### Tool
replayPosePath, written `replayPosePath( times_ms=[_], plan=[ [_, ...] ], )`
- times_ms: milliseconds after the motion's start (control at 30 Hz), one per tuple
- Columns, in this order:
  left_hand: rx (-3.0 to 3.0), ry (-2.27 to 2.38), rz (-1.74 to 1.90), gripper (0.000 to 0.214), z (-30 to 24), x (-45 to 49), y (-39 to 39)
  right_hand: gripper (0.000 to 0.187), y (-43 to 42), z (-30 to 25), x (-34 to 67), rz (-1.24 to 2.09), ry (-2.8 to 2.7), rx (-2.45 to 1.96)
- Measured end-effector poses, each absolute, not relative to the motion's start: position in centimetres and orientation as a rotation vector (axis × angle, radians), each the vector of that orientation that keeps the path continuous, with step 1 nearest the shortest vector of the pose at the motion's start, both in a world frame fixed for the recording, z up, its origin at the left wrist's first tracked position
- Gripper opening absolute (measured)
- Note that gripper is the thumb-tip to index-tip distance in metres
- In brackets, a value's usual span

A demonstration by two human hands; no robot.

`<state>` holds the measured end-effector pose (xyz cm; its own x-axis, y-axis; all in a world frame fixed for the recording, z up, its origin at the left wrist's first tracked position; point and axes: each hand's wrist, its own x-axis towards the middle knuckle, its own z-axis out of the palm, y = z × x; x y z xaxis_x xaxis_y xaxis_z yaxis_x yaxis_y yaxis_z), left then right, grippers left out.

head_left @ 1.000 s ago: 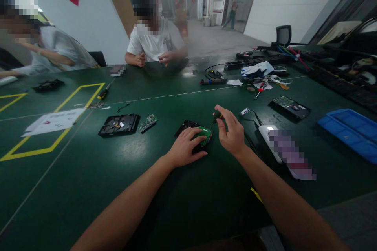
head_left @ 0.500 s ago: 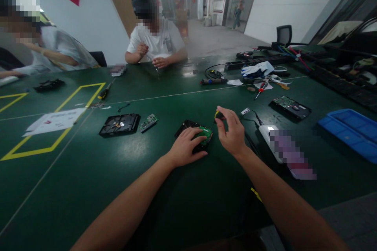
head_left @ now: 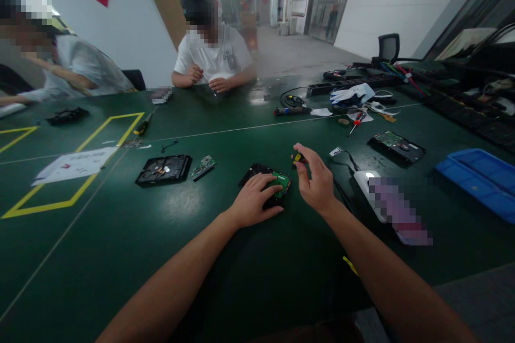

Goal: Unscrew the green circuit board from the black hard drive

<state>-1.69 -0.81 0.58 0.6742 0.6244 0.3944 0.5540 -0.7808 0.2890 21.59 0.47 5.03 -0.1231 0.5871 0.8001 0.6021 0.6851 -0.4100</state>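
Note:
A hard drive [head_left: 257, 169] lies on the green table in front of me, its green circuit board [head_left: 282, 181] facing up. My left hand [head_left: 255, 198] rests over the drive, fingers across the board and thumb along the near side. Pinched between the fingertips of my right hand [head_left: 316, 179] is a screwdriver [head_left: 298, 157] with a black and yellow handle. Its thin shaft points down at the board's right edge; the tip is too small to make out. Left of the drive lie a loose circuit board [head_left: 204, 168] and another hard drive [head_left: 163, 170].
At right are a blue tray [head_left: 478, 182], a white device [head_left: 369, 195] with a cable and a further hard drive [head_left: 396, 147]. Farther back lie a red screwdriver [head_left: 356, 123] and gloves [head_left: 352, 95]. A person [head_left: 215, 56] sits across the table; another sits at left.
The screwdriver handle has turned in my right fingers, showing more yellow. My left hand and the drive stay in place. The person across has lowered a hand slightly.

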Motion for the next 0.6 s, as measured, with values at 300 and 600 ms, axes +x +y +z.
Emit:
replayPosePath(
  times_ms=[300, 600],
  plan=[
    [2.749, 0.968, 0.717, 0.058, 0.9, -1.6, -0.9, 0.047, 0.9, 5.1, 21.8, -0.083, -1.729, -1.003],
    [2.745, 0.976, 0.717, 0.058, 0.6, -1.7, -0.8, 0.049, 1.4, 5.1, 21.5, -0.021, -1.765, -0.944]
  ],
)
